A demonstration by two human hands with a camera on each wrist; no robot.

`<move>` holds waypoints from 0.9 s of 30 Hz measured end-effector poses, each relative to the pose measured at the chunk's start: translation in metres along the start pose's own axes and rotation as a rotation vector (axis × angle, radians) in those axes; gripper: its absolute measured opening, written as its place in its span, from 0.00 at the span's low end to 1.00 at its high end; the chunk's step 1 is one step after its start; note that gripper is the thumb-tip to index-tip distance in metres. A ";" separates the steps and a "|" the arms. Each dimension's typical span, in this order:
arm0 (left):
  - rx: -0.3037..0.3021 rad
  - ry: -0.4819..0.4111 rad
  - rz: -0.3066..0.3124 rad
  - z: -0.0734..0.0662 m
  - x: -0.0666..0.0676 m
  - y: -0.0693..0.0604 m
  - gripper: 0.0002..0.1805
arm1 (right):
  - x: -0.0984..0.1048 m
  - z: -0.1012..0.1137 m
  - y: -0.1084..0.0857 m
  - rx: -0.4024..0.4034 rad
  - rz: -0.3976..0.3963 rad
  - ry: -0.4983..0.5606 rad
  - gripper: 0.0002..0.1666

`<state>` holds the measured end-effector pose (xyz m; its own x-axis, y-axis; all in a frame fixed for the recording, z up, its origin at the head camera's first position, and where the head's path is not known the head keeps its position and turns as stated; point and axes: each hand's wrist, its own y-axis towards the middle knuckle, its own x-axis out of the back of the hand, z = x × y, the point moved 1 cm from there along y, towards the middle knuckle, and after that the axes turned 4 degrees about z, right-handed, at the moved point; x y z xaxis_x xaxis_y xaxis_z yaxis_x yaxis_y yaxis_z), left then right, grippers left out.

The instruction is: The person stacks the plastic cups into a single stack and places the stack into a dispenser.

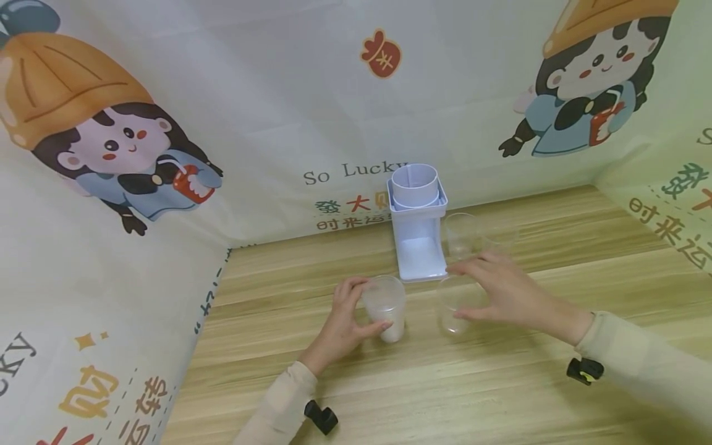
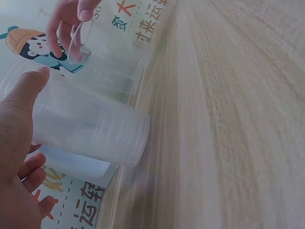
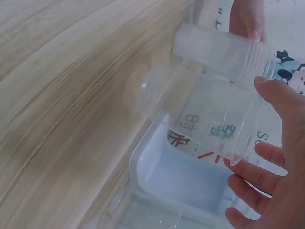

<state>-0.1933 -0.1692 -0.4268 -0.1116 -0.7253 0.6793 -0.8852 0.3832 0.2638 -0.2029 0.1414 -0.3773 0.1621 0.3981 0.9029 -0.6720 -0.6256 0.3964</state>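
My left hand (image 1: 347, 324) grips a stack of frosted clear plastic cups (image 1: 385, 303) upright on the table, thumb on the near side and fingers behind the rim. In the left wrist view the stack (image 2: 90, 119) shows several nested layers. To its right, my right hand (image 1: 503, 293) holds a single clear cup (image 1: 457, 309) near its rim between thumb and fingers. The right wrist view shows this cup (image 3: 200, 109) beside the stack (image 3: 219, 52), its base at the wood surface. Whether the two touch cannot be told.
A white dispenser-like stand (image 1: 419, 247) with a round cup-shaped top (image 1: 415, 185) stands behind the hands, near the back cloth. Two more clear cups stand right of it, one (image 1: 461, 232) beside the stand and another (image 1: 500, 235) farther right. Printed cloth (image 1: 267, 93) lines the back and sides.
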 end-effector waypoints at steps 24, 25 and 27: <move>-0.011 -0.001 -0.014 0.002 -0.001 0.000 0.36 | -0.012 0.020 0.022 0.034 0.018 0.015 0.43; -0.012 0.001 -0.016 0.003 -0.001 0.000 0.36 | -0.011 0.020 0.023 0.033 0.021 0.015 0.43; -0.017 0.004 -0.020 0.003 -0.001 0.000 0.36 | -0.011 0.021 0.024 0.029 0.029 0.019 0.44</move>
<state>-0.1946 -0.1700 -0.4295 -0.0924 -0.7308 0.6763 -0.8796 0.3782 0.2885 -0.2051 0.1081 -0.3742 0.1293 0.3918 0.9109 -0.6548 -0.6562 0.3752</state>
